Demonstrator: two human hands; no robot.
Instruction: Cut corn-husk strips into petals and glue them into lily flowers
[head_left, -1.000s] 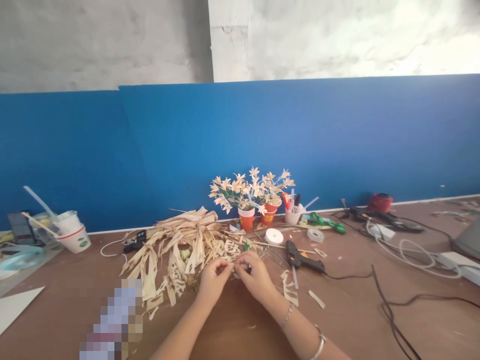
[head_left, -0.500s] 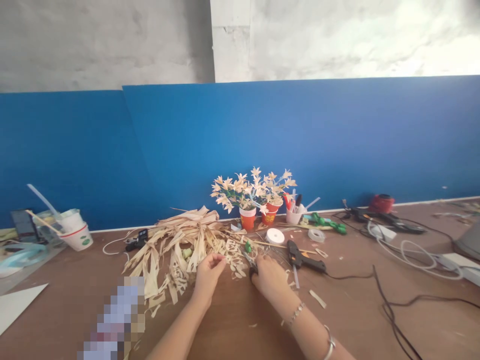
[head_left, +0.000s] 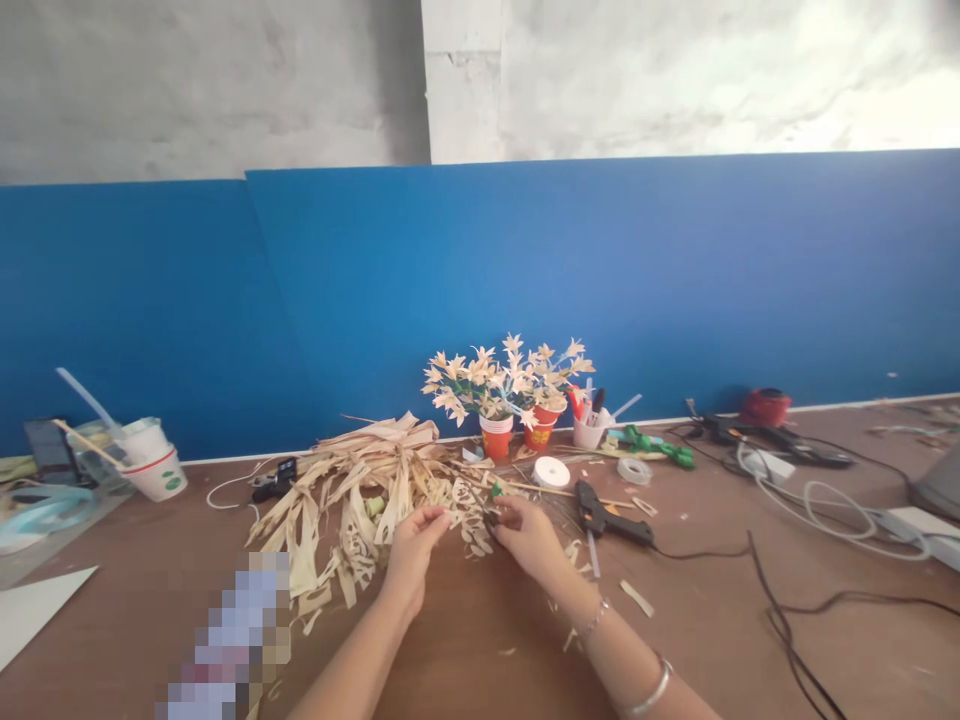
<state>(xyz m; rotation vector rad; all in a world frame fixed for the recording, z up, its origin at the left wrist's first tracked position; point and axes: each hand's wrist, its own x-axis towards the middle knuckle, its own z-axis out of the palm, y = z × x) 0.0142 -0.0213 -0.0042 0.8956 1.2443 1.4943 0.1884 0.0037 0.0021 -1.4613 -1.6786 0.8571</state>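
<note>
My left hand (head_left: 412, 555) is closed in a pinch, thumb against fingertips, at the right edge of a heap of dried corn husks (head_left: 375, 470). Whatever it pinches is too small to make out. Just to the right, my right hand (head_left: 529, 540) is curled around the dark handles of a pair of scissors (head_left: 490, 521). Their blades point away from me, toward the husk scraps, and are hard to see. Cut husk pieces (head_left: 474, 540) lie between and beyond both hands. A small green thing (head_left: 496, 490) sits just past the scissors.
Two red cups (head_left: 496, 440) with husk flowers (head_left: 487, 375) stand against the blue partition (head_left: 637, 270). A white tape roll (head_left: 551, 472) and a glue gun (head_left: 600, 513) lie beyond and right of my right hand. Black cables (head_left: 776, 600) cross the right side; a white cup (head_left: 154, 475) stands left.
My right hand has shifted slightly left with the scissors, closer to my left hand, and its wrist has turned. My left hand has stayed nearly in place.
</note>
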